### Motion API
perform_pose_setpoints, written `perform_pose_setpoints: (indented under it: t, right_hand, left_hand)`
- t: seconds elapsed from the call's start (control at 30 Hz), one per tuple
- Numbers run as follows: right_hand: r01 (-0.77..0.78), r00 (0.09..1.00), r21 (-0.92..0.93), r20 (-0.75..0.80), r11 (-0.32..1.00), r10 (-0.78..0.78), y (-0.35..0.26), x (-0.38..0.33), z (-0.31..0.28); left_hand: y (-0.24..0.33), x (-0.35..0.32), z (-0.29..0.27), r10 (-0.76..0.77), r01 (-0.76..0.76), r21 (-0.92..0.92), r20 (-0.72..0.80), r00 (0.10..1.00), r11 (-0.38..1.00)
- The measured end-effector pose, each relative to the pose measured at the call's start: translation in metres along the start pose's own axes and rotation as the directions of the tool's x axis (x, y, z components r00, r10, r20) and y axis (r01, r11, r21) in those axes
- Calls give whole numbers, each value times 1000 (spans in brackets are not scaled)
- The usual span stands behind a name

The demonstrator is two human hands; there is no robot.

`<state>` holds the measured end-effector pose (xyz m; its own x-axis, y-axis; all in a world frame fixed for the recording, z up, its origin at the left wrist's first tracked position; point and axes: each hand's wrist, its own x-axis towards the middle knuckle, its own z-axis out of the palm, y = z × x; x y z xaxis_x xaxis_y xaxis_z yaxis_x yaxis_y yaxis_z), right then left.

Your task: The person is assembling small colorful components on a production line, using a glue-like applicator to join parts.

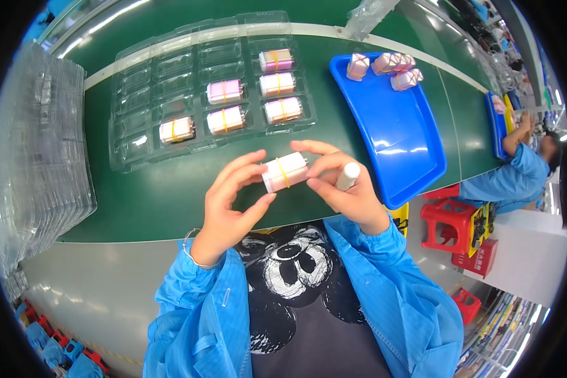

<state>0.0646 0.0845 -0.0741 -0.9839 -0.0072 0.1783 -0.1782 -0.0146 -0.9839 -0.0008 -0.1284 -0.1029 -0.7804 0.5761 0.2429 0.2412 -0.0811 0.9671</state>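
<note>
Over the near edge of the bench I hold a small white-and-pink block bound with a yellow rubber band, small prongs showing at its right end. The fingers and thumb of my left hand close round its left end. My right hand pinches the other end and also grips a white capped pen that points up. Beyond my hands lies a clear plastic tray with rows of pockets. Several similar banded blocks sit in its right and front pockets, one being a pink-and-white block.
A blue tray to the right carries several banded blocks at its far end. Tall stacked clear trays stand at the left. A red stool and a co-worker in a blue sleeve are farther right along the green bench.
</note>
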Motion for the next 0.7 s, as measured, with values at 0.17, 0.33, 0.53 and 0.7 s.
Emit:
perform_pose_setpoints:
  t: [0.17,0.33,0.53,0.7]
  right_hand:
    - [-111,953,49,-278,993,120,-23,-13,-22]
    - [-243,863,-231,-495,942,102,-49,-23,-85]
    - [-330,854,-556,-520,763,-10,-32,26,-172]
    - [-150,919,-725,-353,672,-176,13,70,-188]
  left_hand:
    - [-11,16,-10,211,-204,284,8,978,937]
    - [-6,45,-37,418,-425,545,146,897,722]
    - [-8,122,-85,326,-282,649,55,944,707]
    - [-32,153,-95,100,-152,712,115,988,686]
